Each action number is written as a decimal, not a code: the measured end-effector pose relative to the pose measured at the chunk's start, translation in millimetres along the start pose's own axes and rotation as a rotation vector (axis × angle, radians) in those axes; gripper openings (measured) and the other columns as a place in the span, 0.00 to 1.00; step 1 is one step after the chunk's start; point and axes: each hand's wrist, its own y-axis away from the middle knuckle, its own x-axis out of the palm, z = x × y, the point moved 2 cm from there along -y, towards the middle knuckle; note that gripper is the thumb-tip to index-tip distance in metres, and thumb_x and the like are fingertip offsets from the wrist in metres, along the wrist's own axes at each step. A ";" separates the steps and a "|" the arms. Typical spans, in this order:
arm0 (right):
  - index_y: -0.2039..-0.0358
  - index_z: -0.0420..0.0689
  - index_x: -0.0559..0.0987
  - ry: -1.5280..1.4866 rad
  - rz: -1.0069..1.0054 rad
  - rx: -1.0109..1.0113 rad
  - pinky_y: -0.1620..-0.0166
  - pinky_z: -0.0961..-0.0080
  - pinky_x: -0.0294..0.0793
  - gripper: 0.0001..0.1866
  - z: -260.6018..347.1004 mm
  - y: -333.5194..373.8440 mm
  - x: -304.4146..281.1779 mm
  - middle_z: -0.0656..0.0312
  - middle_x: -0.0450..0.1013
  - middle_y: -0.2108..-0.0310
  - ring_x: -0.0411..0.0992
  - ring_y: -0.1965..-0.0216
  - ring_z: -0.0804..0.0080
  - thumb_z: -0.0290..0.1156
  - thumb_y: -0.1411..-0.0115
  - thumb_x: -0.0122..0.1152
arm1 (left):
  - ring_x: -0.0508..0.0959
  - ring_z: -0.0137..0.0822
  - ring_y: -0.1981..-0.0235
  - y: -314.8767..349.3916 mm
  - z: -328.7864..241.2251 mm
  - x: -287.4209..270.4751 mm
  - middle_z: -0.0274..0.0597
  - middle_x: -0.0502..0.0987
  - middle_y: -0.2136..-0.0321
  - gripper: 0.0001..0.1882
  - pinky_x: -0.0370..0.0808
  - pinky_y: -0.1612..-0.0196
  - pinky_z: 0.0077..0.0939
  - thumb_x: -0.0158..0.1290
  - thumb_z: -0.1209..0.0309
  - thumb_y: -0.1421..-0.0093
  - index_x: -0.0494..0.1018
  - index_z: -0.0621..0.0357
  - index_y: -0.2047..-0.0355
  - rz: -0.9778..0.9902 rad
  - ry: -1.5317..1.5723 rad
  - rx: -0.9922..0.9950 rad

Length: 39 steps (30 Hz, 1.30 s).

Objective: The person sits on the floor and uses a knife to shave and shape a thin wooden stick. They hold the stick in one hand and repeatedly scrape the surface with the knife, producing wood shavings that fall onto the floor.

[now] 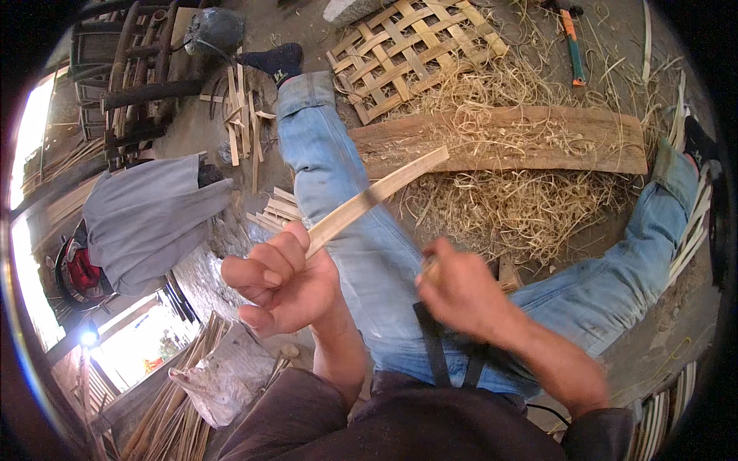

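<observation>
My left hand point(288, 280) is raised on the left with its fingers curled around one end of a pale, flat bamboo strip point(338, 219). The strip slants up to the right above my left jeans leg. My right hand point(461, 288), smeared by motion, is closed on the light wooden handle of a knife point(393, 224). A dark, blurred blade reaches from that hand toward the strip and seems to meet it near the middle. Whether the edge is cutting, I cannot tell.
Between my spread legs lie a curved wooden plank point(530, 138) and heaped curly shavings point(530, 211). Beyond are a woven bamboo panel point(419, 54) and a hammer point(571, 46). Cut strips point(244, 115), grey cloth point(150, 219) and a white sack point(223, 376) are on the left.
</observation>
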 end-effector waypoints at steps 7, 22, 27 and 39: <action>0.57 0.33 0.71 -0.051 0.042 -0.068 0.64 0.49 0.76 0.19 8.3 -1.6 4.8 0.37 0.74 0.75 0.76 0.69 0.38 0.31 0.46 0.57 | 0.50 0.23 0.86 2.7 -0.9 5.3 0.29 0.54 0.86 0.26 0.47 0.77 0.23 0.50 0.45 0.38 0.54 0.50 0.75 -0.019 -0.007 -0.009; 0.59 0.34 0.73 0.106 0.068 -0.060 0.68 0.62 0.76 0.18 -69.4 -20.2 -26.2 0.43 0.75 0.76 0.77 0.74 0.50 0.31 0.49 0.57 | 0.49 0.23 0.86 -0.7 -3.3 9.3 0.28 0.52 0.88 0.22 0.48 0.75 0.24 0.50 0.49 0.38 0.54 0.48 0.76 0.044 0.021 -0.041; 0.59 0.31 0.73 0.060 0.026 0.012 0.68 0.62 0.75 0.19 -96.9 -34.6 -33.9 0.42 0.75 0.77 0.77 0.75 0.51 0.29 0.51 0.55 | 0.48 0.22 0.86 -2.2 -1.0 13.1 0.27 0.51 0.88 0.22 0.47 0.76 0.24 0.50 0.49 0.38 0.54 0.48 0.77 0.036 -0.017 -0.026; 0.57 0.29 0.72 0.070 -0.107 0.160 0.63 0.56 0.76 0.22 -146.6 -49.4 -43.0 0.36 0.73 0.77 0.76 0.71 0.42 0.27 0.52 0.56 | 0.48 0.23 0.86 -7.3 -1.2 8.5 0.28 0.51 0.87 0.21 0.47 0.76 0.24 0.51 0.52 0.39 0.55 0.49 0.77 0.042 0.034 -0.041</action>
